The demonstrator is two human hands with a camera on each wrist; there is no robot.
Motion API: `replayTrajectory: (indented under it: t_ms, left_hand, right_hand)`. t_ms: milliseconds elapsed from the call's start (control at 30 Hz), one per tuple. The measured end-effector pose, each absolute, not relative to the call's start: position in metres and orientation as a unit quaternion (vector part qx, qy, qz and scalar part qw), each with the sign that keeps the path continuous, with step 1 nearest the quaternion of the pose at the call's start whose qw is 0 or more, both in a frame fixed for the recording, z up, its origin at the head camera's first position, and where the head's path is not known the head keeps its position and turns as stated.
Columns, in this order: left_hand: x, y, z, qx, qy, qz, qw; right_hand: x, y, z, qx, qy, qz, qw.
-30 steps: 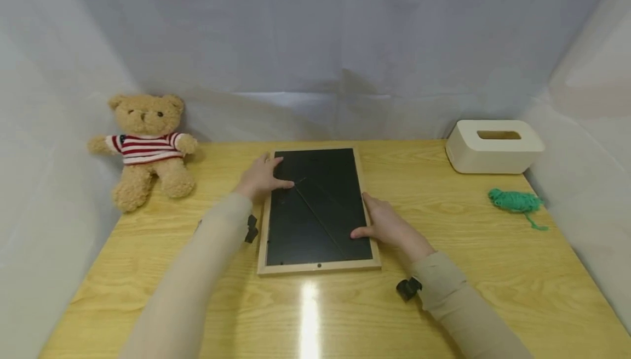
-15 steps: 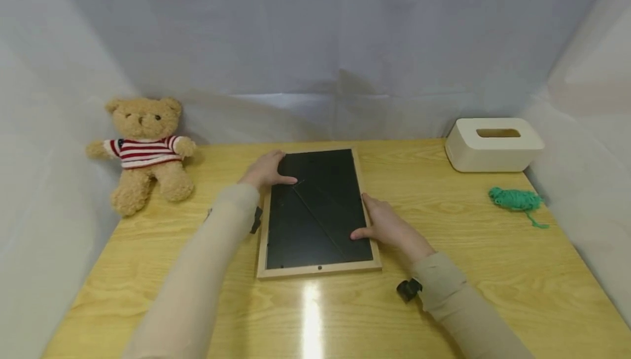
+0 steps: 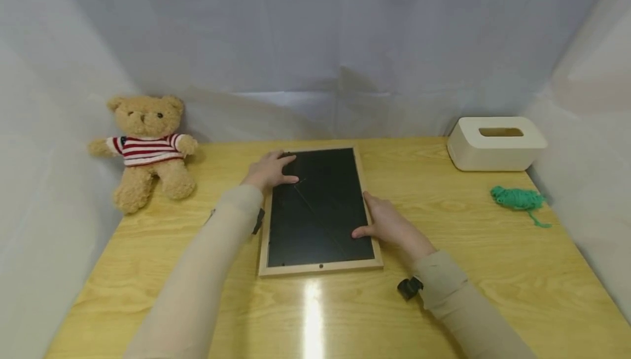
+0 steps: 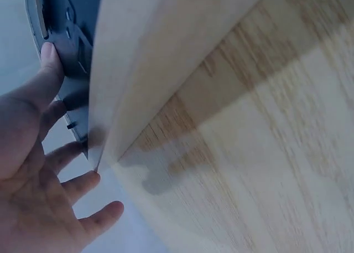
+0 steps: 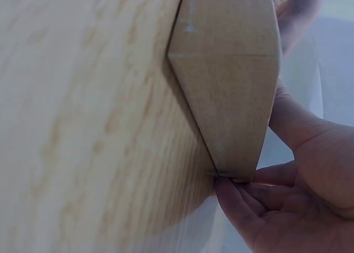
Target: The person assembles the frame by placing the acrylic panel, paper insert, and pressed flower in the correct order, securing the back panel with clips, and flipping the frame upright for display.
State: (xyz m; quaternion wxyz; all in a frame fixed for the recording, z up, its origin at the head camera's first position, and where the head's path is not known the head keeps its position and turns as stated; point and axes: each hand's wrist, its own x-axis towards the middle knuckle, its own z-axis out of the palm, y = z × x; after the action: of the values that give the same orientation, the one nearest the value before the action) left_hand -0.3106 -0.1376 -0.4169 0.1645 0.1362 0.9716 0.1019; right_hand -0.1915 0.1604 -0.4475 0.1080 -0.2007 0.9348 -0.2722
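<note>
A picture frame [image 3: 320, 266] with a pale wooden border lies back side up on the table, its black backing board [image 3: 325, 205] facing me. A thin diagonal line, like the edge of a folded stand, crosses the board. My left hand [image 3: 268, 171] rests at the frame's far left corner, thumb on the backing and fingers spread over the edge. In the left wrist view the left thumb [image 4: 50, 59] presses the dark board. My right hand [image 3: 386, 221] grips the right side, thumb over the border. The right wrist view shows the right fingertips [image 5: 238, 200] low against the frame's side.
A teddy bear [image 3: 148, 153] in a striped sweater sits at the back left. At the back right stand a cream tissue box [image 3: 495, 145] and, in front of it, a bundle of green yarn [image 3: 517, 198]. Pale curtains [image 3: 305, 41] enclose the wooden table [image 3: 315, 315].
My left hand has shifted slightly right over the frame's far left corner, its thumb a little further onto the backing. The right hand keeps its hold, and the frame stays nearly in place.
</note>
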Motion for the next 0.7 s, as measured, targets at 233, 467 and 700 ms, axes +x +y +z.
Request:
replayTrajectory:
  t_ms: [233, 467, 700]
  left_hand:
    - [-0.307, -0.145, -0.421, 0.126, 0.965, 0.172, 0.155]
    - [-0.278, -0.157, -0.424, 0.103, 0.965, 0.221, 0.096]
    - [-0.239, -0.162, -0.426, 0.057, 0.956, 0.280, 0.069]
  right_hand:
    - [-0.190, 0.158, -0.446, -0.200, 0.937, -0.267, 0.101]
    - [-0.190, 0.161, -0.448, -0.193, 0.934, -0.280, 0.111]
    - [-0.189, 0.160, -0.448, -0.189, 0.932, -0.286, 0.119]
